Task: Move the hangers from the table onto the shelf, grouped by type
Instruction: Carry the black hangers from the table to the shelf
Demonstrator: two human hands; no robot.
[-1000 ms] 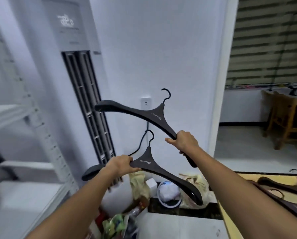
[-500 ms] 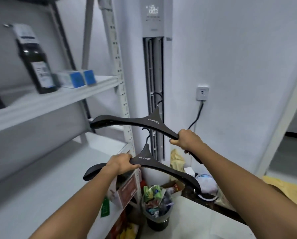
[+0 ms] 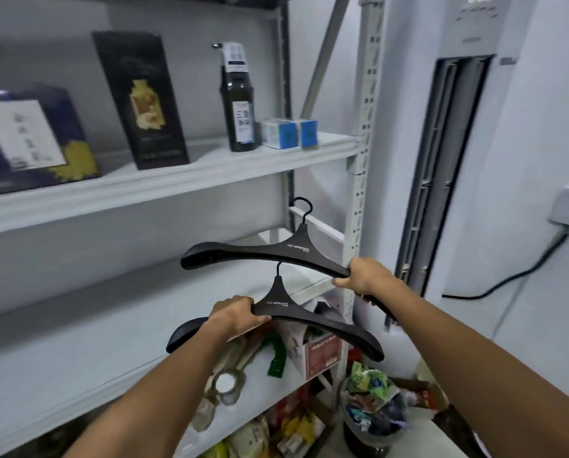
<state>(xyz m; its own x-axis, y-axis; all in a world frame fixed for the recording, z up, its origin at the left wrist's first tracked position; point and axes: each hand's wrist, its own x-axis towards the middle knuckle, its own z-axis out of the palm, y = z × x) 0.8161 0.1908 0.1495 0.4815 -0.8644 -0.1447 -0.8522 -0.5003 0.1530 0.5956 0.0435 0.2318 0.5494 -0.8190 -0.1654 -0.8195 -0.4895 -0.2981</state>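
Two wide black hangers with white lettering are held in the air in front of a white metal shelf. My right hand grips the right arm of the upper hanger, whose hook points up. My left hand grips the lower hanger just left of its neck. The lower hanger's hook passes behind the upper one. Both hangers hover over the right end of the bare middle shelf board. The table is out of view.
The upper board holds a blue box, a black box, a dark bottle and small blue-white boxes. A perforated upright stands right of the hangers. A full bin and bags crowd the floor.
The view has swung left from the wall and doorway to the shelf. Both hands carried the hangers along, keeping their grips, and now hold them over the middle shelf board.
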